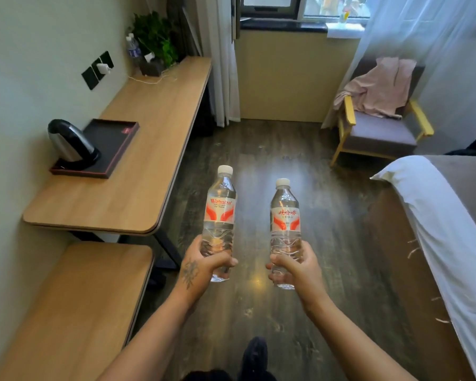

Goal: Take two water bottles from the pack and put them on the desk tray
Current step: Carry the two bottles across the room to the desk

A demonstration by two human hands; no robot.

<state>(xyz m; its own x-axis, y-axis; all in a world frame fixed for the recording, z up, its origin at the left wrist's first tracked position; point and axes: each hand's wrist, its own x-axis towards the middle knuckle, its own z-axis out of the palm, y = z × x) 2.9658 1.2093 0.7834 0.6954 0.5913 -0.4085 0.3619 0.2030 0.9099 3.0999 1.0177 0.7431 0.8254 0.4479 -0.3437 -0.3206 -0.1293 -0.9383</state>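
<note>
My left hand (pixel 201 269) grips the lower part of a clear water bottle (pixel 220 213) with a red-and-white label and white cap, held upright over the floor. My right hand (pixel 297 266) grips a second, matching water bottle (pixel 285 218) the same way, a little to the right. The black desk tray (pixel 113 141) lies on the wooden desk (pixel 149 149) to the upper left, well apart from both bottles. The pack is not in view.
A steel kettle (pixel 69 143) stands on the tray's near left end. Farther along the desk are two other bottles (pixel 133 49), a plant (pixel 155 37) and a charger cable. A lower wooden bench (pixel 74 303) sits at near left. A bed (pixel 445 229) is at right, an armchair (pixel 379 119) beyond.
</note>
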